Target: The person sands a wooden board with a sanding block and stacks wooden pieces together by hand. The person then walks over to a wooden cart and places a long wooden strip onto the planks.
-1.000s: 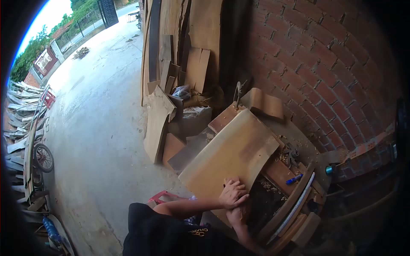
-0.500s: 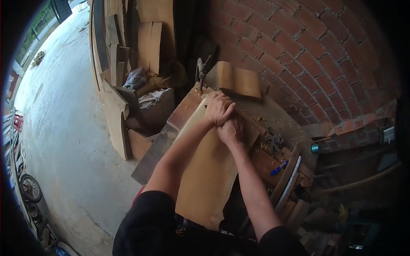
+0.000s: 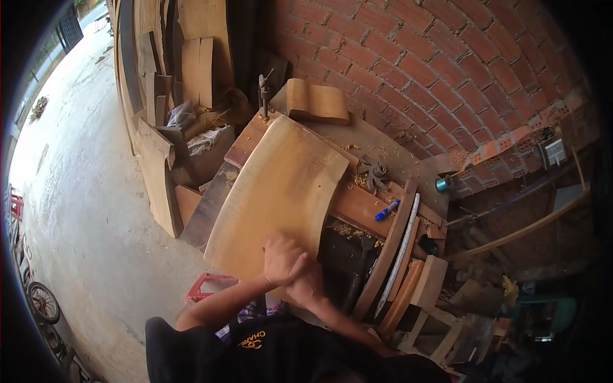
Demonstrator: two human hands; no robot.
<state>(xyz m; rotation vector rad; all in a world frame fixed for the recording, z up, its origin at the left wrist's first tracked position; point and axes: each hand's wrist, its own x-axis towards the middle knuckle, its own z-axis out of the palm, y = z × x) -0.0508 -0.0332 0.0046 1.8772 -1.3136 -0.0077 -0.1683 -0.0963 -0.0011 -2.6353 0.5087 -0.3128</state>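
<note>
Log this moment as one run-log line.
left hand: over right hand | both: at near part of wooden board | anything gripped: cannot tell | blue marker: to board's right, untouched

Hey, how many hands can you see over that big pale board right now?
2. The left hand lies over the right hand, both above the near part of the pale board. The right is partly hidden; I see no others.
</note>
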